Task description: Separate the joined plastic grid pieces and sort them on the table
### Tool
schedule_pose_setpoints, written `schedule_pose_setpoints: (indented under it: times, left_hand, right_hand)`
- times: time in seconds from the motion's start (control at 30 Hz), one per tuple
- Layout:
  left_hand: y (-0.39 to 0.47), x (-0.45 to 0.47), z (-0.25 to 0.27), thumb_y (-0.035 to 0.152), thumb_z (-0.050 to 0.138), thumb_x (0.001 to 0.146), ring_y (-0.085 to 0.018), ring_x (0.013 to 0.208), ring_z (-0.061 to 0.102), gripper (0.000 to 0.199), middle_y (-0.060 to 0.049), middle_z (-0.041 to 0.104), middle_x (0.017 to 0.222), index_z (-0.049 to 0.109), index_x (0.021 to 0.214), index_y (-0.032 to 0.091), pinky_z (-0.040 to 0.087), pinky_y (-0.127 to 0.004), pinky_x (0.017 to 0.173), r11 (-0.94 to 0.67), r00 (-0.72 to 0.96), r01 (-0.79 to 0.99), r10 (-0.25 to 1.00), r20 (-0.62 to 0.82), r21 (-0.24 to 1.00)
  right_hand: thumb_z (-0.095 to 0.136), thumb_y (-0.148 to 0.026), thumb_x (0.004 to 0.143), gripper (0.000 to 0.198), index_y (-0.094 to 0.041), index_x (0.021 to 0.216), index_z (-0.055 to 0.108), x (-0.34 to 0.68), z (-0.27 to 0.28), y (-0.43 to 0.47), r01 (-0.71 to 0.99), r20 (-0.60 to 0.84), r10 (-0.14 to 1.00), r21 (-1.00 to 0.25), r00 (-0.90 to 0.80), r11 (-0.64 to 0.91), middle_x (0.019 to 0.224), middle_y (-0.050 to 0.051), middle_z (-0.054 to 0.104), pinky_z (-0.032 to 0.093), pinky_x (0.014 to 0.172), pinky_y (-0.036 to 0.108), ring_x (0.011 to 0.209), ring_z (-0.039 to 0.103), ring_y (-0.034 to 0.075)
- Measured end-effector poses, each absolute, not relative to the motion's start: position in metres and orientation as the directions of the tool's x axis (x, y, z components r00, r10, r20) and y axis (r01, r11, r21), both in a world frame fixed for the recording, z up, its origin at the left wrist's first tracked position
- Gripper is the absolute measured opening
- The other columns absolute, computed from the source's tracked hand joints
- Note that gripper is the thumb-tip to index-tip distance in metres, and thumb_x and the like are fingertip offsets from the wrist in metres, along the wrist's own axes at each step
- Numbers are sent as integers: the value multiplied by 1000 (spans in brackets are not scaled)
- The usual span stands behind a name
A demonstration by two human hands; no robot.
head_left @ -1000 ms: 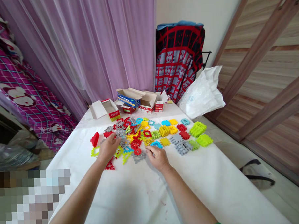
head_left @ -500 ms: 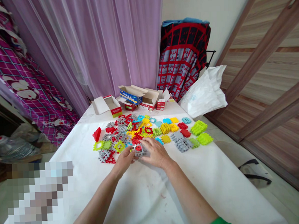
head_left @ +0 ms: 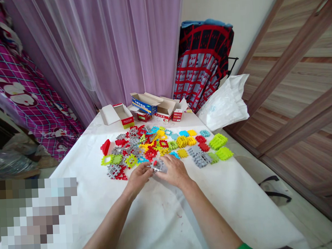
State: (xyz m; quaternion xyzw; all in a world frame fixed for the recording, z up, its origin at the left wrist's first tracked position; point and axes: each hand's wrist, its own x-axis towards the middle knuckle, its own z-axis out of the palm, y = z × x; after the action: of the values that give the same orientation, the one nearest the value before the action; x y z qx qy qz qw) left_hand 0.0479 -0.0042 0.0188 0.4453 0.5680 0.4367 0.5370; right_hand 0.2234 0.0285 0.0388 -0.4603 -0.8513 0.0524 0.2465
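Between my two hands is a small grey toy building piece [head_left: 157, 165] with a notched edge and some red at its centre. My left hand [head_left: 139, 178] pinches its left side with thumb and fingers. From the right, my right hand [head_left: 175, 170] closes on the other edge, its fingers bent over the piece. Just beyond lies a mixed pile of interlocking plastic pieces, with a red piece [head_left: 151, 153] nearest, a light green one [head_left: 131, 161] to the left and a yellow one [head_left: 182, 153] to the right.
Stacked grey pieces [head_left: 199, 156] and lime green pieces [head_left: 224, 153] lie to the right. Opened cardboard boxes [head_left: 144, 104] stand along the far edge of the white-covered table [head_left: 164, 220]. A white plastic bag [head_left: 222, 103] sits at the far right corner.
Both hands stay on the grey piece, which is now slightly tilted, its red part showing differently. The whole view has shifted a little; the pile looks unchanged.
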Motion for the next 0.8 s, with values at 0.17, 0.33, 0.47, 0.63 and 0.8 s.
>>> schedule_pose_setpoints:
  times: [0.17,0.33,0.47,0.63,0.8]
  left_hand:
    - [-1,48,18,57,71,57,-12,59,58,56,2,63,68,62,97,20,40,-23,52,231,-83,30,970,-227,973]
    - [2,50,21,57,74,54,-13,58,60,57,0,68,69,64,95,19,41,-22,50,227,-83,22,971,-225,974]
    - [0,52,23,62,67,63,-15,65,64,58,-4,72,80,66,101,19,45,-23,51,158,-66,79,986,-153,984]
    - [-14,38,16,60,57,77,-18,73,68,49,-6,74,85,65,105,21,54,-30,67,-72,-171,275,978,122,959]
    - [-24,26,6,55,53,81,-18,71,70,44,-6,74,84,62,108,22,54,-26,59,-112,-247,431,940,237,895]
  right_hand:
    - [71,-43,73,45,-23,112,61,226,42,25,758,379,806,-309,-456,574,106,7,66,48,84,35,100,60,24]
    - [71,-41,74,40,-24,109,63,231,45,22,784,346,821,-282,-455,553,102,7,66,48,83,35,98,60,24]
    - [72,-41,74,39,-23,107,63,238,43,21,805,372,848,-321,-378,499,100,7,66,48,82,34,96,60,23]
    - [68,-41,76,32,-23,102,64,291,44,26,865,504,857,-381,-103,328,97,6,67,48,80,32,92,62,22]
    - [67,-50,74,38,-22,99,67,366,50,31,933,467,857,-357,217,-41,94,7,69,47,71,34,87,63,24]
